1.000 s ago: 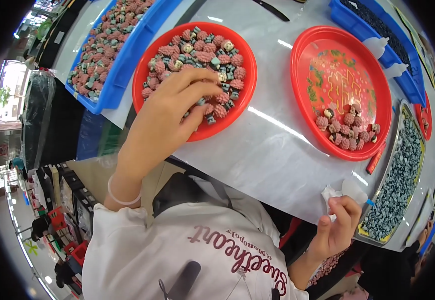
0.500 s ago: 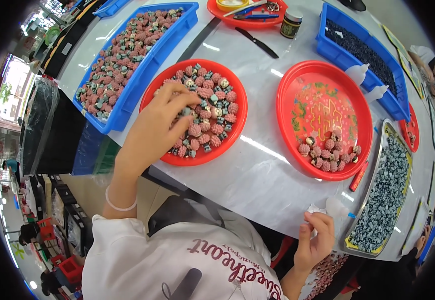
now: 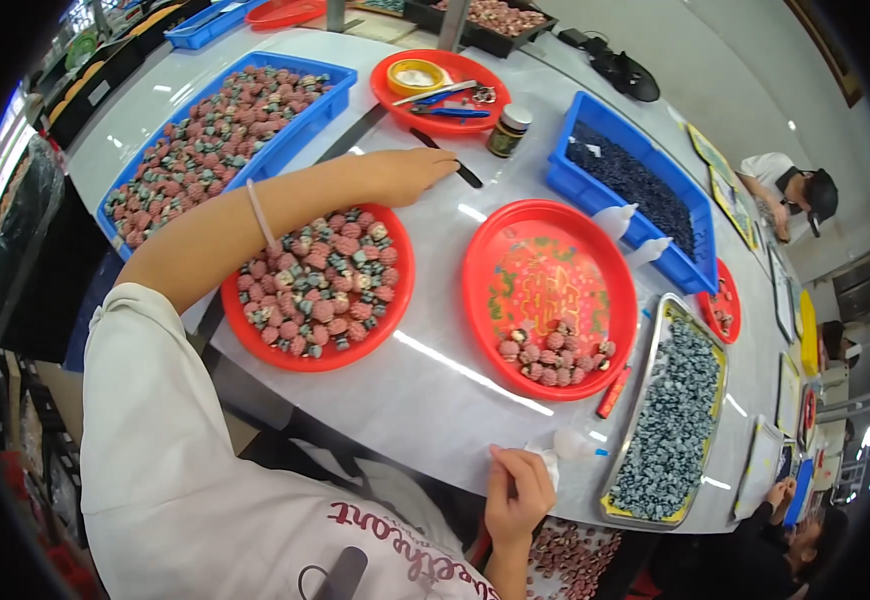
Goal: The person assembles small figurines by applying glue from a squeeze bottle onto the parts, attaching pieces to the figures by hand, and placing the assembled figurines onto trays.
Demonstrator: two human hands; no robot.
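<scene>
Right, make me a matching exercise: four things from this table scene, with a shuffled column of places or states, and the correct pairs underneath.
Things
1. left hand
2. right hand
3. left red tray
4. red patterned tray

Places and states
A. mostly bare, a cluster of pink pieces near its near edge
B. at the black knife
C. covered in pink and grey pieces, partly under the left forearm
D. by the table's near edge, close to a white squeeze bottle

Pairs: 1-B, 2-D, 3-C, 4-A
</scene>
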